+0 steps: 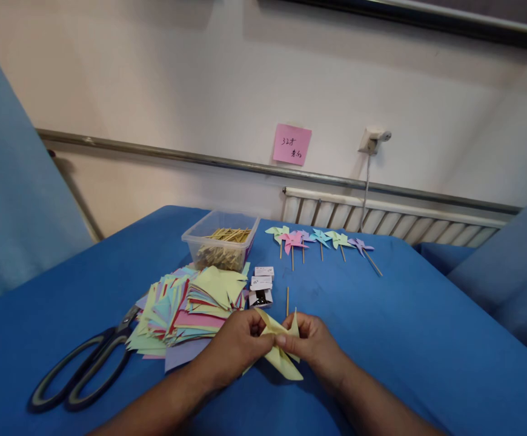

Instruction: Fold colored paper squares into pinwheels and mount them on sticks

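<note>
Soft, even light, faint shadows beneath the hands [272,345], sharp centre, and wide-angle bending of the wall rail [263,169].

Left hand [234,345]: bare, no glove, no ring showing.
Right hand [311,342]: bare, no glove, no ring showing.
Forearms: bare up to the picture's lower edge, no sleeve, watch or band in view.

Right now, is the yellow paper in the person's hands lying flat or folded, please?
Folded. The yellow paper is pinched at its middle between the left hand and right hand, with pointed flaps sticking up and down.
</note>
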`<state>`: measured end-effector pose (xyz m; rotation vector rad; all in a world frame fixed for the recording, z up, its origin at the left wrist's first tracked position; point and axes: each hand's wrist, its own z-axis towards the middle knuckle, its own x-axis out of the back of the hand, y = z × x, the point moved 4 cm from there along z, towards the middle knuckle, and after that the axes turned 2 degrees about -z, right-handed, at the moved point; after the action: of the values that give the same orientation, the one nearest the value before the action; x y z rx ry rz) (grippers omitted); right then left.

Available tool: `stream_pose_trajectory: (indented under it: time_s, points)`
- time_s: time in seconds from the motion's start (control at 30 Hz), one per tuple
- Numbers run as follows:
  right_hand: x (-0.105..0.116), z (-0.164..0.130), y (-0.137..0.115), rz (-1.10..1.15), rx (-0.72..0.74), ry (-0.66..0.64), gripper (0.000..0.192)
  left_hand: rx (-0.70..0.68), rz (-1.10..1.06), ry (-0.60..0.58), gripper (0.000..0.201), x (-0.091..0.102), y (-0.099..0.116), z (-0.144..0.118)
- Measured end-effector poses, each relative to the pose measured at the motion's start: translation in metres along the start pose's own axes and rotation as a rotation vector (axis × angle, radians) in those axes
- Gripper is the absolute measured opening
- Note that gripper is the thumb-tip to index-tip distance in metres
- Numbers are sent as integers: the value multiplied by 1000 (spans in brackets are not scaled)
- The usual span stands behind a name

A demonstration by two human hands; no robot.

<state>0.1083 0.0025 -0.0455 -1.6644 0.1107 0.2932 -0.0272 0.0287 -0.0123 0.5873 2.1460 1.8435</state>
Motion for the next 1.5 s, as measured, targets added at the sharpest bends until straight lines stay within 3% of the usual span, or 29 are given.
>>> stream_pose_trajectory:
  time_s: [0.17,0.27,0.37,0.5,0.7,1.03,1.17,1.33,1.5]
  points:
    - [-1,1,6,41,-50,31,35,37,-44,-69,7,-3,4,0]
    - [-1,1,4,65,-49,84,35,84,-115,-2,10,-3,5,0]
    - [-2,2,3,193,-40,162,32,126,-270,53,13,-6,2,-2]
    - [-3,3,0,400,31,231,28,164,-517,11,27,-20,-1,-9]
    - [-9,2,-3,447,79,235,22,140,-684,36,34,-33,-3,-9]
    - [-18,1,0,475,81,176,19,103,-698,174,33,-28,-6,-2]
    - [-16,2,0,377,125,140,19,54,-697,210,28,-19,1,-2]
    - [-11,-8,-8,16,310,212,15,81,-737,266,27,-1,9,-5]
    - [-18,-22,-10,-306,517,161,31,80,-768,228,28,4,13,-9]
